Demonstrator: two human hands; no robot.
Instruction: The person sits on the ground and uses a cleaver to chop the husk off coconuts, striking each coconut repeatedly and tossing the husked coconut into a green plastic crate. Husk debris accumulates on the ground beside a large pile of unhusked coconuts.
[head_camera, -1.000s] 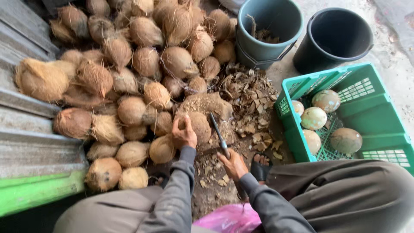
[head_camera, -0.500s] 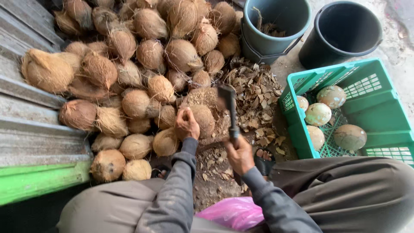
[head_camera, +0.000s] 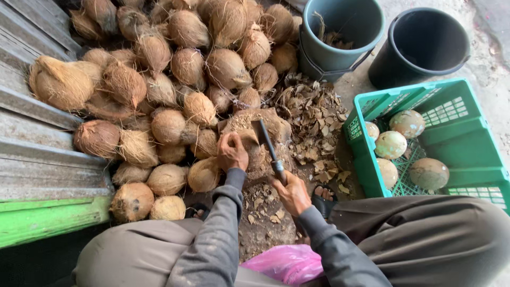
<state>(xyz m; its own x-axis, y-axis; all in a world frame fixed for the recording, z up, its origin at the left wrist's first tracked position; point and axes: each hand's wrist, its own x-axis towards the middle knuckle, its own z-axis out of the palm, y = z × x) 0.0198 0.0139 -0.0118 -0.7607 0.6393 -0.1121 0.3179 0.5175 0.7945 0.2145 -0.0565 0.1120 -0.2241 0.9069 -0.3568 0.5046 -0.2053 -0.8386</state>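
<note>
My left hand [head_camera: 232,152] grips a brown coconut [head_camera: 249,142] that rests on a worn chopping block [head_camera: 265,125]. My right hand [head_camera: 289,192] is shut on the handle of a cleaver [head_camera: 267,143], whose dark blade lies against the coconut just right of my left hand. A big heap of husked, fibrous coconuts [head_camera: 170,69] fills the ground to the left and beyond the block. Both arms wear grey sleeves.
A green plastic crate [head_camera: 457,127] at the right holds several peeled pale coconuts [head_camera: 391,144]. Behind it stand a grey-blue bucket [head_camera: 340,37] and a black bucket [head_camera: 419,48]. Shell chips [head_camera: 313,117] litter the ground. Corrugated metal [head_camera: 32,149] and a green board lie left; a pink bag [head_camera: 287,263] sits between my knees.
The cleaver rose with its blade lifted high, then came down onto the coconut. My left hand stayed on the coconut, and the view drew closer.
</note>
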